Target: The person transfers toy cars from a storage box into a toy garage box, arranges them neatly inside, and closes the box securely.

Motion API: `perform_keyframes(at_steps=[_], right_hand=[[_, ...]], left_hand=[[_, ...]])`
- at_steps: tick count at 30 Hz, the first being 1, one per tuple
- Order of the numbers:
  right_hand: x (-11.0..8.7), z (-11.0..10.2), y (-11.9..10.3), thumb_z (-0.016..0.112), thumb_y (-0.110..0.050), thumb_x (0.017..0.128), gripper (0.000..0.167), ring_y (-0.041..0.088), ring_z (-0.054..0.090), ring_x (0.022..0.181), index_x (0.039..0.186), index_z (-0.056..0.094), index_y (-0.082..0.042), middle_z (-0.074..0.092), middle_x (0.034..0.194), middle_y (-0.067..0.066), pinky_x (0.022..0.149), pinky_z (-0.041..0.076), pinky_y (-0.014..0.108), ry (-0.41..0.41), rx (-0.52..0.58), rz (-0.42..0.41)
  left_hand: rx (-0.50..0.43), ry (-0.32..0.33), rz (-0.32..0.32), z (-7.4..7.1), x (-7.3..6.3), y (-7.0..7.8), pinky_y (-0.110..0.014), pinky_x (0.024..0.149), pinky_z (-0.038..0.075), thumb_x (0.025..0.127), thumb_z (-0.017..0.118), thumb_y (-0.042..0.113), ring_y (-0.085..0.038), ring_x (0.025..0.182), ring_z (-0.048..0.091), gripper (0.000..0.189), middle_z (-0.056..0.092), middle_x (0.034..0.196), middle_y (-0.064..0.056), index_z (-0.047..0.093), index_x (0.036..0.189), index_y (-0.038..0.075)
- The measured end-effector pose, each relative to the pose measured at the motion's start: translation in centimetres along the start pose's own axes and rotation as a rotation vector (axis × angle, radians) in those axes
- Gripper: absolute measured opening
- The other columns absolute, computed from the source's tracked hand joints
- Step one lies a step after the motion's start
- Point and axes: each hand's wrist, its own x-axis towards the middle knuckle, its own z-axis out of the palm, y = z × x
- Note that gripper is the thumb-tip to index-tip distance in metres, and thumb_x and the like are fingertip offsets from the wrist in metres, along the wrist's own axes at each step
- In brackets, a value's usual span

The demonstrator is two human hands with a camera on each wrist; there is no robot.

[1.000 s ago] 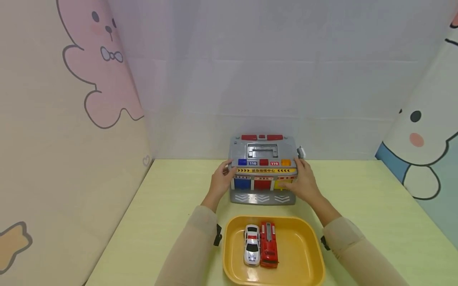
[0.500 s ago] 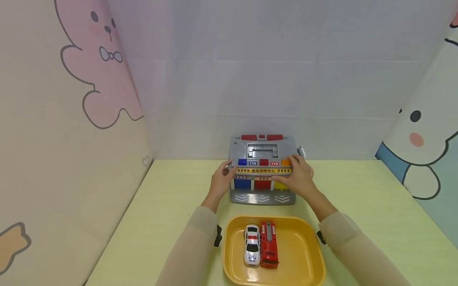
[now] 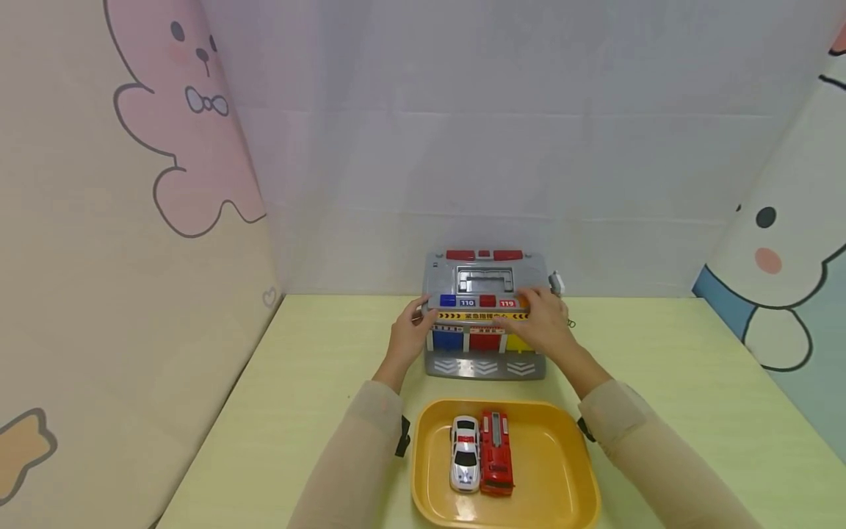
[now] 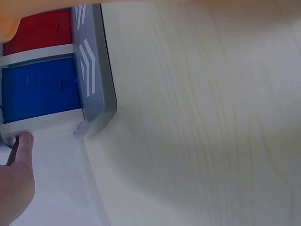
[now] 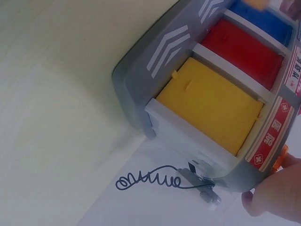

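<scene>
A grey toy rescue garage (image 3: 438, 273) stands against the back wall, its blue door (image 4: 42, 89), red door (image 5: 244, 52) and yellow door (image 5: 211, 103) all closed. My left hand (image 3: 406, 338) holds its left front corner, thumb at the front; a finger (image 4: 24, 147) presses the side wall. On the opposite side, my right hand (image 3: 547, 325) lies over the roof's front edge. Its fingertips cover most of the orange button (image 5: 281, 157), and the thumb touches the yellow lettered strip. Blue and dark red buttons sit farther left along that edge.
Nearer me, a yellow tray (image 3: 558, 459) holds a white police car (image 3: 465, 463) and a red fire truck (image 3: 496, 455) side by side. A coiled cord (image 5: 148, 180) hangs from a grey piece (image 5: 200, 186) on the garage's right side.
My right hand has slid left along the roof's front edge, from the right corner onto the orange button, uncovering the coiled cord. The left hand, garage and cars stay put.
</scene>
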Motion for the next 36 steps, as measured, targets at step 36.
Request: perform_keyframes(at_steps=[36], right_hand=[[1.6,0.1,-0.8,0.061,-0.041,0.096,0.045,0.041,0.043,0.117,0.114,0.063,0.000,0.052,0.122,0.023,0.101,0.026,0.060,-0.026,-0.009,0.006]], left_hand=[[0.006,0.001,0.031,0.1,0.1,-0.6,-0.046,0.095,0.048,0.098,0.060,0.037,-0.029,0.118,0.056,0.046,0.057,0.132,-0.015,0.052,0.141,0.023]])
